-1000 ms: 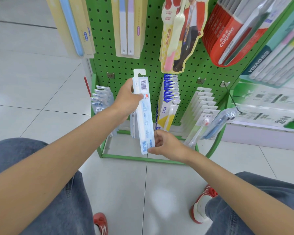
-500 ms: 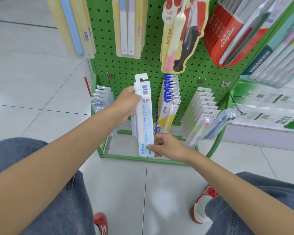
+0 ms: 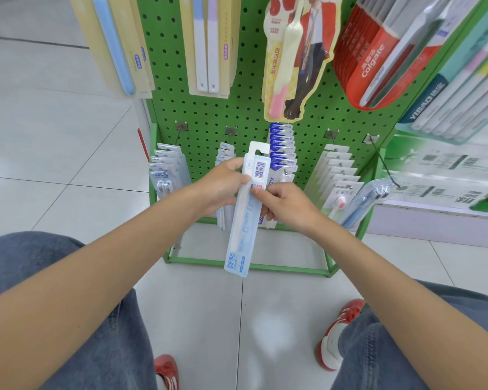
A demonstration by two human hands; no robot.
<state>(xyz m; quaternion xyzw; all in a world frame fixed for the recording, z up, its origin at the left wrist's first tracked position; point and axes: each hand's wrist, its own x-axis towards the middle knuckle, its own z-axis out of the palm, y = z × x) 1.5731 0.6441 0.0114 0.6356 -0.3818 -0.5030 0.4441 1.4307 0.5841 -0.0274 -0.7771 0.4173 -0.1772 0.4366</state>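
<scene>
A long pale-blue toothbrush pack (image 3: 244, 220) with a barcode near its top hangs upright in front of the green pegboard rack (image 3: 245, 114). My left hand (image 3: 223, 187) grips its upper part from the left. My right hand (image 3: 286, 204) pinches the same upper part from the right, just below the barcode. The pack's hanger tab points up, and its lower end swings free above the rack's base frame.
Rows of toothbrush packs hang on hooks: a white row (image 3: 166, 170) at the left, a blue-topped row (image 3: 282, 144) behind the held pack, a white row (image 3: 338, 175) at the right. A lone blue pack (image 3: 364, 201) dangles from the far-right hook. My knees and red shoes are on the tiled floor.
My right hand has moved up from the pack's bottom end to its upper part. The pack has dropped lower and nearer to me, and its lower end now hangs free.
</scene>
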